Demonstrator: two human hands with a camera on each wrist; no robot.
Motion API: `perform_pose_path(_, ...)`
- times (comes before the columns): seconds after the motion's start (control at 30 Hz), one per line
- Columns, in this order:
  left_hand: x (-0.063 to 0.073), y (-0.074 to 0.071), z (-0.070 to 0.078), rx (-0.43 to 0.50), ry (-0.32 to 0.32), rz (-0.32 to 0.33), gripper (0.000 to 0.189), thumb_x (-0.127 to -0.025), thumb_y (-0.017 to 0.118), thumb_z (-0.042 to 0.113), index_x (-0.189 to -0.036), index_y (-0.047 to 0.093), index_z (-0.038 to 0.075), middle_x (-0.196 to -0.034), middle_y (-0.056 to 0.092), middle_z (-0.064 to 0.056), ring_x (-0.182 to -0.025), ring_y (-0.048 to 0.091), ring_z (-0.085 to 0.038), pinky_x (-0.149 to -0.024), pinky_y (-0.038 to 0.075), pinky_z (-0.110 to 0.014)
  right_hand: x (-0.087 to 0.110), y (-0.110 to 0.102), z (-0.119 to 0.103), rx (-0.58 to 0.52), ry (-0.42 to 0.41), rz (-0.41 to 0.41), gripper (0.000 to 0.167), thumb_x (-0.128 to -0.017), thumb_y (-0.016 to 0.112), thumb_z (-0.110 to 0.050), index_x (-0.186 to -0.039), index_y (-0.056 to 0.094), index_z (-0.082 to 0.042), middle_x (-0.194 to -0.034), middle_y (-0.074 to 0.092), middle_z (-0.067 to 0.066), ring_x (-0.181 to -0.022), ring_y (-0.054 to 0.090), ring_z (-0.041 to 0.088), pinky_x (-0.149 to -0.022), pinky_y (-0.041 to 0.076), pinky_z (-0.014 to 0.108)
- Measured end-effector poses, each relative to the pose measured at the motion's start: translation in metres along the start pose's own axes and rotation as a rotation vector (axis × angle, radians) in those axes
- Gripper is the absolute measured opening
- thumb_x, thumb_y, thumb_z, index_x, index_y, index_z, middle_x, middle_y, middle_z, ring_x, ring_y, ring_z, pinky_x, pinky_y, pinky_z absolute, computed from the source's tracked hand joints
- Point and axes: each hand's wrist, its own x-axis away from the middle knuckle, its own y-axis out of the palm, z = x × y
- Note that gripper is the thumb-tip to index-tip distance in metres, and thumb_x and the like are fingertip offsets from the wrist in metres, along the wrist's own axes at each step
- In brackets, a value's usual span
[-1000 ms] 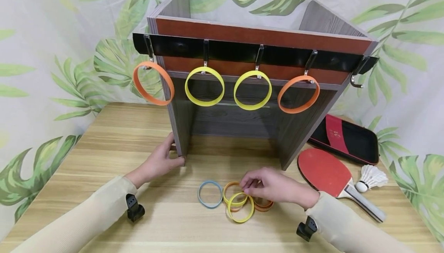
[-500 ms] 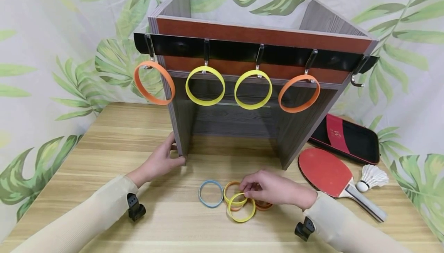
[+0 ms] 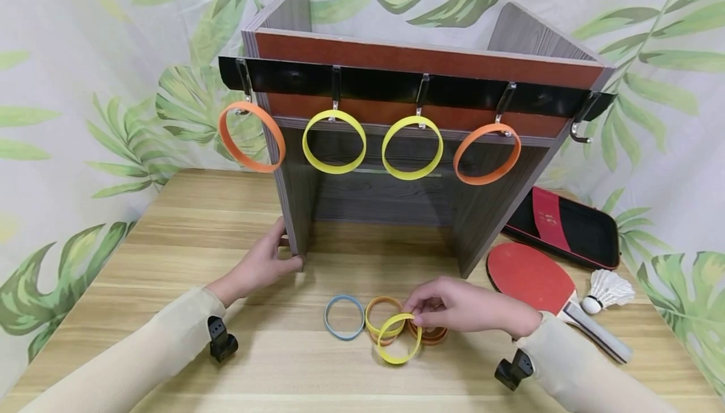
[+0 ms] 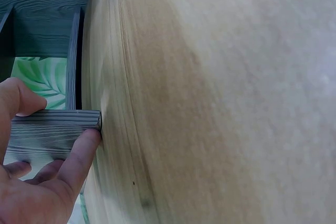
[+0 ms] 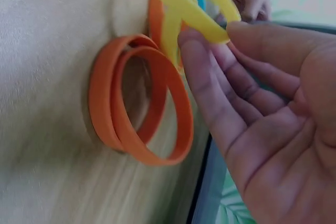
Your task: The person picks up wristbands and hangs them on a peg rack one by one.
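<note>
A yellow silicone wristband [image 3: 399, 339] is pinched between the thumb and index finger of my right hand [image 3: 453, 305], its near side tilted over the pile. Under and beside it lie another yellow band and several orange wristbands [image 5: 152, 103]; a blue wristband [image 3: 344, 317] lies apart on their left. My left hand [image 3: 259, 266] grips the lower front edge of the grey wooden rack's left side panel [image 4: 58, 124], thumb on one face and fingers on the other. Along the rack, two orange and two yellow wristbands [image 3: 335, 141] hang from metal hooks.
The rack's black hook rail [image 3: 385, 85] ends at the right in a bare hook [image 3: 582, 133]. To the right lie a red table tennis bat [image 3: 529, 277], a shuttlecock [image 3: 606, 290] and a black and red case [image 3: 566, 224]. A leaf-print cloth [image 3: 85, 35] hangs behind the table.
My right hand has taken hold of the top yellow wristband and shifted slightly right, tilting the band up from the pile. The left hand has stayed on the panel.
</note>
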Motion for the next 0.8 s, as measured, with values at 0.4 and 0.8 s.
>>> perform_pose_path(0.4, 0.0, 0.0, 0.001, 0.003, 0.002, -0.004, 0.09, -0.09, 0.068, -0.003, -0.166, 0.022, 0.008, -0.155, 0.046, -0.028, -0.126, 0.059, -0.046, -0.101, 0.052, -0.053, 0.044, -0.037, -0.008, -0.349, -0.095, 0.089, 0.02, -0.101, 0.062, 0.001, -0.119, 0.063, 0.009, -0.105, 0.075, 0.005, -0.091, 0.073, 0.01, -0.084, 0.062, 0.031)
perform_pose_path(0.8, -0.001, 0.001, 0.001, -0.009, 0.0, 0.005, 0.089, -0.089, 0.068, -0.004, -0.165, 0.024, 0.008, -0.153, 0.047, -0.028, -0.126, 0.059, -0.047, -0.103, 0.051, -0.057, 0.09, -0.077, -0.03, -0.46, -0.316, 0.353, 0.04, -0.098, 0.045, 0.023, -0.125, 0.063, -0.001, -0.121, 0.077, 0.004, -0.107, 0.077, 0.014, -0.09, 0.062, 0.033)
